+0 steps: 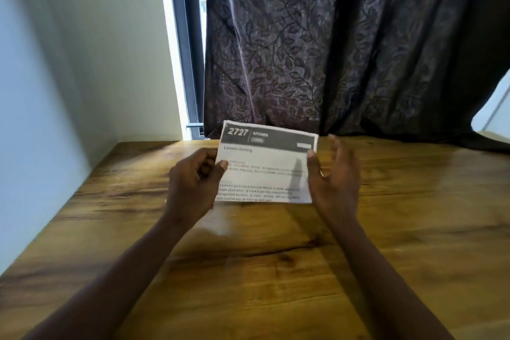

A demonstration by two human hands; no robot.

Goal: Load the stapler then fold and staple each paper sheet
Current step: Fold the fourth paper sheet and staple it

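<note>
A wooden table [400, 229] runs up to a dark leaf-patterned curtain [331, 50]. You hold the paper [265, 171] upright just above the table, printed side toward you, between your hands. Your left hand [193, 185] pinches the left edge, thumb on the front and fingers curled behind. Your right hand [334, 182] is loose: its fingers are straight and spread apart beside the right edge, and only the thumb lies on the sheet. The sheet looks half-height, so I judge it folded once, though the crease itself is too blurred to see. No stapler is in view. To do this step well, square the layers first: tap the bottom edge on the table, check that the corners meet, then run a finger along the crease to sharpen it. Hold the left pinch firm near the edge so nothing slips when the right hand goes for the stapler.
</note>
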